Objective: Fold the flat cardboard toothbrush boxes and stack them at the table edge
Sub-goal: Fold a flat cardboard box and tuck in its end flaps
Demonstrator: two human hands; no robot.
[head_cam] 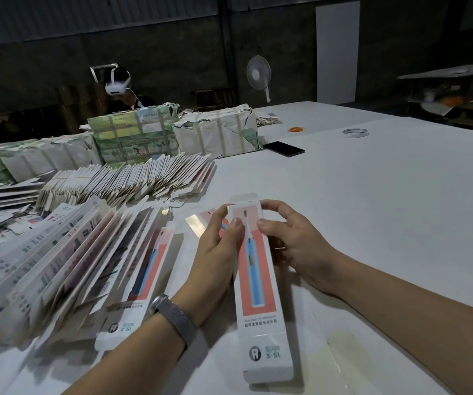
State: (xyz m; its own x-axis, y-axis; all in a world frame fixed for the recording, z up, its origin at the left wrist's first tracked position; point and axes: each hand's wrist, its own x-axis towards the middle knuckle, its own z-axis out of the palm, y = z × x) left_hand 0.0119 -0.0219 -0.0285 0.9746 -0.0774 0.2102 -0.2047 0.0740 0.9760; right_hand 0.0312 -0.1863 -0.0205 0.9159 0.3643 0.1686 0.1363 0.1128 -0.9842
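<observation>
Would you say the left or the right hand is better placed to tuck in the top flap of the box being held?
Probably the right hand: its fingertips sit beside the open top flap of the toothbrush box, while the left hand grips the box's side, steadying it.

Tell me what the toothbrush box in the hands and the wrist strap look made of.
Long white toothbrush box: thin printed cardboard, slightly glossy, with crisp folded edges and a tuck flap. Grey wrist strap: apparently woven metal mesh, judging by its fine glinting texture; fabric is possible.

The held toothbrush box (258,280) carries "X-S1", printed upside down to the camera, beside a tooth logo near its close end. The flat box (141,283) left of it shows the same mark. Smaller print is illegible.
</observation>
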